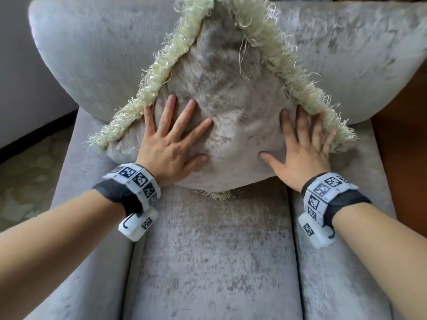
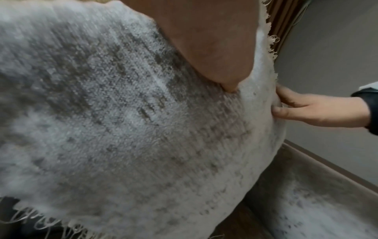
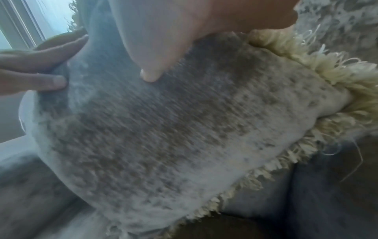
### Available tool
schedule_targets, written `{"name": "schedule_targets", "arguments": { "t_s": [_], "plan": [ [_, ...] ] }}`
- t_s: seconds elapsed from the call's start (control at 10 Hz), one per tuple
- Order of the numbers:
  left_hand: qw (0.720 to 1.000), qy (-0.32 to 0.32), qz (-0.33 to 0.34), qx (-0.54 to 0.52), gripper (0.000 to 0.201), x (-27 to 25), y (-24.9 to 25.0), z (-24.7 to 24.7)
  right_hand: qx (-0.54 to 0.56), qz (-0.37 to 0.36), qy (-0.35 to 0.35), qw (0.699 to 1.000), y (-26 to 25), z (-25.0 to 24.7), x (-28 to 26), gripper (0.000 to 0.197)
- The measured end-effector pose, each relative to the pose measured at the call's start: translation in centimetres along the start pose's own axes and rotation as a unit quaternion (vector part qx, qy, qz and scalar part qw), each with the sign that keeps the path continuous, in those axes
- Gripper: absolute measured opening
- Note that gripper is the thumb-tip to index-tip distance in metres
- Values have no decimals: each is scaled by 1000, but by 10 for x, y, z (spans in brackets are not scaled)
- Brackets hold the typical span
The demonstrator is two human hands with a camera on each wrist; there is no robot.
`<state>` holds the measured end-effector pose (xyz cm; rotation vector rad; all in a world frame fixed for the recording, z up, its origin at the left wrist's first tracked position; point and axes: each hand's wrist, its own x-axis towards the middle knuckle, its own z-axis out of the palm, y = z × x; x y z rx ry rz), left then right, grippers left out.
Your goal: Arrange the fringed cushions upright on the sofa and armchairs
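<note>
A grey velvet cushion [image 1: 231,112] with a pale cream fringe [image 1: 161,72] stands on one corner against the back of a grey armchair [image 1: 92,54], like a diamond. My left hand [image 1: 171,139] lies flat on its lower left face, fingers spread and straight. My right hand [image 1: 305,144] presses flat on the lower right face, its fingers reaching the fringe edge. In the left wrist view the cushion [image 2: 122,121] fills the frame and the right hand [image 2: 306,108] touches its far side. The right wrist view shows the cushion [image 3: 174,129], its fringe [image 3: 306,69] and the left hand [image 3: 40,64].
The armchair seat [image 1: 215,250] stretches toward me, with padded arms [image 1: 335,262] on both sides. A patterned carpet [image 1: 27,176] lies to the left, dark wooden floor [image 1: 404,135] to the right. A wall [image 2: 337,48] and a wooden edge [image 2: 327,161] show beyond the cushion.
</note>
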<state>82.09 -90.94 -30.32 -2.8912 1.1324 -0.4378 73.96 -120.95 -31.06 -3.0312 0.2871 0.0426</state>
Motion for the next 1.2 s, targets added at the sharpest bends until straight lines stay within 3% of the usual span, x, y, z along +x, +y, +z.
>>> {"name": "schedule_targets", "arguments": {
  "t_s": [0.2,0.4,0.5,0.7,0.8,1.0,1.2],
  "plan": [
    [998,-35,2,48,78,-2,-23,15,-36,-19,18,999,16,15,5,98],
    [998,-42,-10,46,70,-28,-43,21,-18,36,21,999,32,28,-3,96],
    [996,-64,-57,38,62,-44,-53,16,-21,42,29,998,38,25,-9,87],
    [963,-130,-232,43,64,-73,-58,-12,4,71,54,996,42,3,-29,67],
    [934,-195,-297,42,77,-70,-59,-30,15,72,10,997,36,-18,-39,64],
    [919,-225,-325,4,89,-55,-48,-62,26,85,-58,994,27,-50,-58,71],
    [944,-185,-272,-14,61,-47,-38,-100,34,80,-83,993,21,-91,-70,67]
  ]
}}
